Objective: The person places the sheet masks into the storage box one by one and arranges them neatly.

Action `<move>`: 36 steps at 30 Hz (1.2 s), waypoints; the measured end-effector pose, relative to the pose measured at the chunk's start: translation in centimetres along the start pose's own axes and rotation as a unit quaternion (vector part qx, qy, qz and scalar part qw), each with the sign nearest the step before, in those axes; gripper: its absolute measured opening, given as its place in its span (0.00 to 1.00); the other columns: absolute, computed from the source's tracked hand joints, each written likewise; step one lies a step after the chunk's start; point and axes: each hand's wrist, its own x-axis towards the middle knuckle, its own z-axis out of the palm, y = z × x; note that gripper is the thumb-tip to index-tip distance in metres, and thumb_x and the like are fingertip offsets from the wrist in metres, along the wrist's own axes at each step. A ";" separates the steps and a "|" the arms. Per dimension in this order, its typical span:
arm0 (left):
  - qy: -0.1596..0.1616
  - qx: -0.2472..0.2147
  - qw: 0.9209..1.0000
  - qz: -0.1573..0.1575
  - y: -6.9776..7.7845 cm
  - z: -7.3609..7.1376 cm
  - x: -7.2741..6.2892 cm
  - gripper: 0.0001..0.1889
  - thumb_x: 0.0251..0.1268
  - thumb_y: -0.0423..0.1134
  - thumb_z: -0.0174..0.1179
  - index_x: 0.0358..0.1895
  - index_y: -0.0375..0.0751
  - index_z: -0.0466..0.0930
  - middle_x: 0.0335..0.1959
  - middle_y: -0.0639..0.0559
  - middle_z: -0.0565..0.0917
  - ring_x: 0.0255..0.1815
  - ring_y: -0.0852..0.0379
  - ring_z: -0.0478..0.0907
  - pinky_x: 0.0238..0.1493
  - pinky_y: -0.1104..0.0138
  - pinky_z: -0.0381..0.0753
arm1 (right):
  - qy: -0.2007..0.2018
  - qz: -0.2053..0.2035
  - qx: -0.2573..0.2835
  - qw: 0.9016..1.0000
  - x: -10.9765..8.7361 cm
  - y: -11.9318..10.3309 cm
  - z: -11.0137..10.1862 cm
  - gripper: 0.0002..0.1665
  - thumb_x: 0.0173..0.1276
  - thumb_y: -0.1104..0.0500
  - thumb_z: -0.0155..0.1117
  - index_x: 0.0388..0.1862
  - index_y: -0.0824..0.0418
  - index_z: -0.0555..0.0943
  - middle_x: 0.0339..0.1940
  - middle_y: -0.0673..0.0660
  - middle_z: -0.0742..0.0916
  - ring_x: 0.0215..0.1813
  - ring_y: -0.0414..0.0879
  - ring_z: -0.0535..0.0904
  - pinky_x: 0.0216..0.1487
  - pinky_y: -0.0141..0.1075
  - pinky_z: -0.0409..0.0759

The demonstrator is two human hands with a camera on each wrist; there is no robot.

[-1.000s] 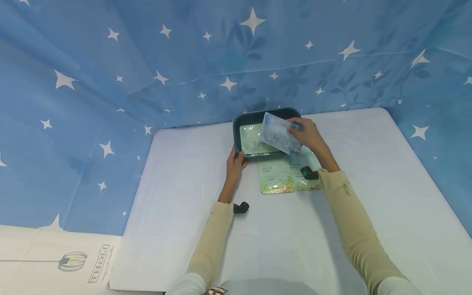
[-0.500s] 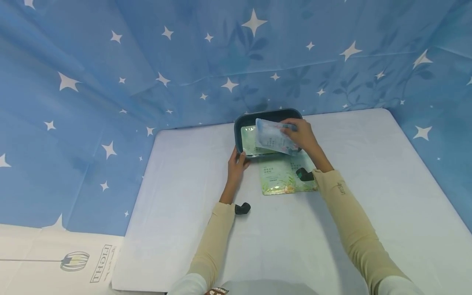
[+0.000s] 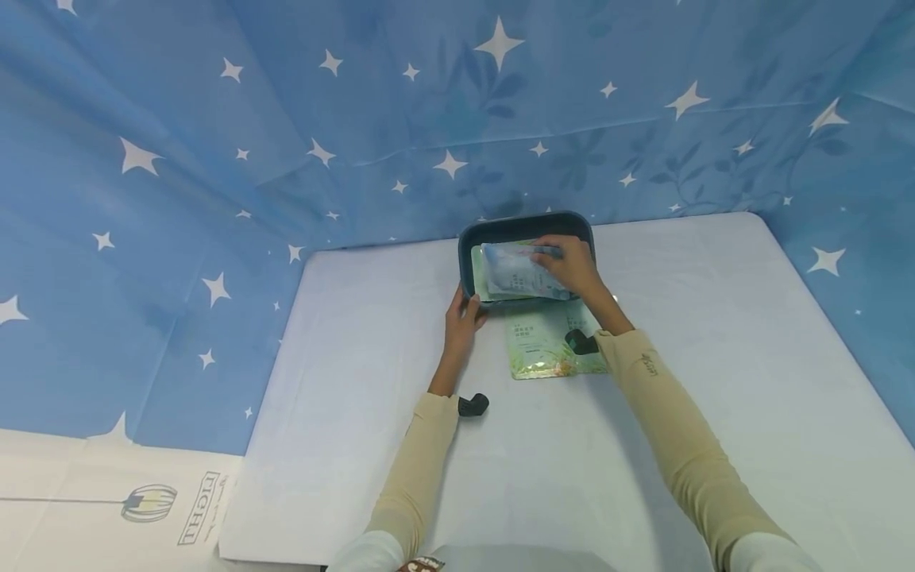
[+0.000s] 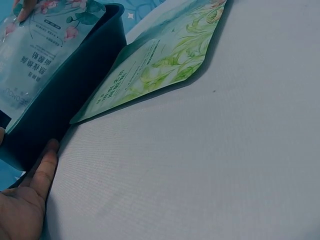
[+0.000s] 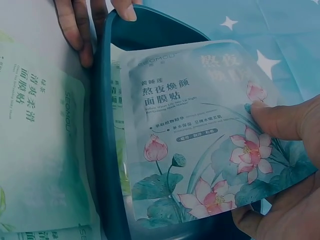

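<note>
A dark teal plastic tray [image 3: 503,229] stands near the table's back edge. My left hand [image 3: 461,326] grips its near left corner; in the right wrist view the thumb [image 5: 124,10] hooks over the rim and the fingers lie outside. With thumb and fingers my right hand [image 3: 572,268] pinches one end of a blue face mask packet [image 5: 185,125] printed with pink lotus flowers. This packet is held inside the tray, over a green face mask packet [image 5: 118,95]. Whether more lies beneath is hidden.
Green face mask packets [image 3: 536,349] lie on the white table [image 3: 343,381] just in front of the tray, partly overlapping and partly under the right wrist. A blue star-patterned cloth [image 3: 400,103] hangs right behind the tray.
My right hand has moved left and lowered the blue face mask packet, which now lies flatter and further into the tray. The left hand has kept its hold on the tray's corner.
</note>
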 end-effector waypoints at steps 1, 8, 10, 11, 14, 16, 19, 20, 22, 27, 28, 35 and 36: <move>-0.002 -0.004 1.000 0.001 0.0 0.0 0.0 0.30 0.78 0.38 0.49 0.78 0.50 0.51 0.76 0.37 0.59 0.69 0.38 0.69 0.65 0.50 0.77 | 0.000 -0.001 0.001 1.000 0.0 0.0 0.1 0.14 0.64 0.64 0.69 0.47 0.68 0.85 0.49 0.68 0.87 0.43 0.63 0.83 0.55 0.58 0.81; -0.012 -0.017 1.000 0.004 0.1 -0.1 0.2 0.31 0.78 0.38 0.48 0.79 0.49 0.49 0.75 0.36 0.59 0.68 0.38 0.70 0.66 0.50 0.77 | -0.006 0.016 0.006 1.000 0.3 0.1 1.0 0.13 0.63 0.63 0.70 0.47 0.66 0.86 0.49 0.66 0.87 0.51 0.62 0.82 0.59 0.56 0.80; -0.011 -0.016 1.000 0.001 0.1 -0.1 0.2 0.30 0.78 0.38 0.48 0.79 0.49 0.50 0.75 0.38 0.59 0.69 0.40 0.70 0.66 0.51 0.77 | -0.006 0.017 0.001 1.000 0.4 0.1 1.2 0.13 0.63 0.63 0.70 0.46 0.66 0.86 0.49 0.65 0.88 0.52 0.61 0.83 0.59 0.56 0.80; -0.010 -0.016 1.000 -0.001 0.1 -0.1 0.3 0.30 0.78 0.38 0.48 0.79 0.49 0.50 0.75 0.38 0.59 0.69 0.40 0.70 0.66 0.52 0.78 | -0.007 0.019 0.001 1.000 0.5 0.2 1.4 0.13 0.63 0.63 0.70 0.46 0.66 0.86 0.49 0.65 0.88 0.51 0.61 0.83 0.59 0.56 0.81; -0.010 -0.015 1.000 -0.006 0.0 -0.2 0.3 0.30 0.78 0.38 0.48 0.78 0.50 0.50 0.76 0.39 0.59 0.69 0.41 0.69 0.66 0.53 0.78 | -0.009 0.016 -0.002 1.000 0.6 0.3 1.7 0.13 0.62 0.63 0.71 0.46 0.65 0.86 0.48 0.65 0.88 0.52 0.61 0.83 0.59 0.55 0.81; -0.010 -0.015 1.000 -0.008 -0.1 -0.2 0.3 0.30 0.78 0.39 0.48 0.78 0.51 0.50 0.76 0.39 0.59 0.69 0.41 0.69 0.66 0.53 0.78 | -0.013 0.013 -0.003 1.000 0.7 0.4 2.0 0.13 0.62 0.62 0.71 0.45 0.65 0.86 0.48 0.65 0.88 0.52 0.61 0.83 0.58 0.55 0.81; -0.009 -0.015 1.000 -0.011 -0.1 -0.3 0.2 0.30 0.78 0.39 0.48 0.78 0.52 0.51 0.76 0.39 0.59 0.69 0.41 0.69 0.66 0.53 0.78 | -0.015 0.010 -0.005 1.000 0.8 0.6 2.2 0.13 0.61 0.62 0.72 0.45 0.66 0.86 0.48 0.65 0.88 0.53 0.61 0.83 0.58 0.55 0.81; -0.008 -0.013 1.000 -0.011 -0.1 -0.3 0.2 0.30 0.78 0.39 0.48 0.78 0.52 0.51 0.76 0.39 0.59 0.69 0.41 0.69 0.66 0.53 0.78 | -0.017 0.010 -0.004 1.000 0.8 0.7 2.3 0.13 0.61 0.63 0.72 0.45 0.66 0.86 0.48 0.65 0.88 0.53 0.61 0.82 0.59 0.55 0.81; -0.008 -0.012 1.000 -0.009 0.0 -0.3 0.1 0.30 0.78 0.39 0.48 0.78 0.52 0.51 0.76 0.39 0.58 0.69 0.41 0.69 0.66 0.53 0.78 | -0.020 0.010 -0.002 1.000 0.8 0.7 2.4 0.13 0.61 0.63 0.72 0.45 0.66 0.86 0.48 0.65 0.88 0.53 0.61 0.82 0.59 0.55 0.80; -0.009 -0.017 1.000 -0.008 0.3 -0.1 -0.1 0.30 0.78 0.38 0.48 0.79 0.49 0.50 0.76 0.37 0.57 0.70 0.39 0.68 0.67 0.52 0.76 | -0.030 0.023 0.005 0.999 1.0 0.9 2.5 0.13 0.62 0.62 0.71 0.45 0.65 0.86 0.51 0.64 0.87 0.56 0.61 0.81 0.62 0.55 0.78; -0.009 -0.018 1.000 -0.011 0.4 -0.1 -0.1 0.30 0.78 0.38 0.48 0.78 0.49 0.50 0.76 0.37 0.57 0.70 0.39 0.68 0.67 0.52 0.76 | -0.032 0.028 0.006 0.999 1.0 0.9 2.5 0.13 0.62 0.62 0.71 0.45 0.65 0.86 0.52 0.64 0.87 0.57 0.61 0.81 0.62 0.55 0.78; -0.008 -0.010 1.000 -0.020 -0.1 -0.1 0.2 0.30 0.78 0.39 0.47 0.78 0.52 0.50 0.77 0.39 0.57 0.71 0.40 0.67 0.67 0.53 0.77 | -0.039 0.053 0.025 0.997 1.2 1.7 2.9 0.14 0.64 0.61 0.70 0.47 0.65 0.85 0.52 0.65 0.86 0.58 0.61 0.79 0.62 0.56 0.77; -0.005 -0.009 1.000 -0.019 -0.4 -0.1 0.3 0.30 0.78 0.40 0.47 0.78 0.53 0.50 0.77 0.39 0.57 0.71 0.40 0.67 0.66 0.54 0.77 | -0.038 0.056 0.029 0.997 1.3 1.8 2.9 0.14 0.64 0.61 0.70 0.47 0.66 0.85 0.53 0.65 0.86 0.58 0.61 0.79 0.62 0.56 0.78</move>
